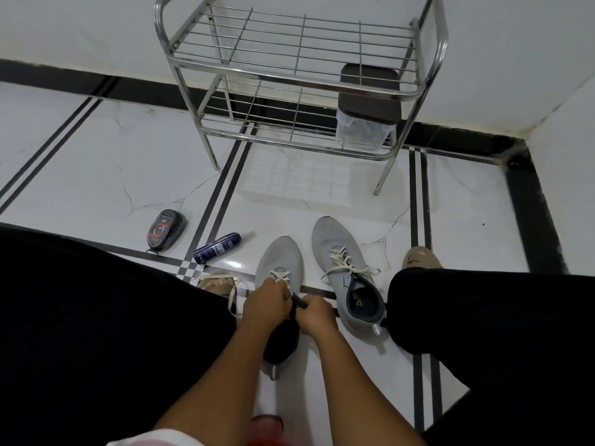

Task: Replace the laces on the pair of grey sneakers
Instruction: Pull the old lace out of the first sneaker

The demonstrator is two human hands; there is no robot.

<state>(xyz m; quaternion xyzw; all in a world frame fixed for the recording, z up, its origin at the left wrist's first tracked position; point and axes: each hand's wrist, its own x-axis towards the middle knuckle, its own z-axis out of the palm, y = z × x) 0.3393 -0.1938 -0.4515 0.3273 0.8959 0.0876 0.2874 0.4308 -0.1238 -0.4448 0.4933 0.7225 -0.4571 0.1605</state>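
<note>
Your left hand and right hand meet over the left grey sneaker, which stands on the white tiled floor between your knees with its toe pointing away from you. Your left hand pinches the cream lace at the eyelets, fingers curled around it. Your right hand is clenched on the dark tongue of the same sneaker, pulling it up. A loose length of that lace trails off to your left across the floor, looping near your left foot.

The right grey sneaker stands just beside the first one, to its right, fully threaded with a cream lace tied loosely over the tongue, its dark lining open to view.

On the floor to the left lie a black shoe-polish sponge and a dark blue spray bottle on its side. Beyond the sneakers stands a steel wire shoe rack, with a clear plastic container with a brown lid on its lower shelf.
</note>
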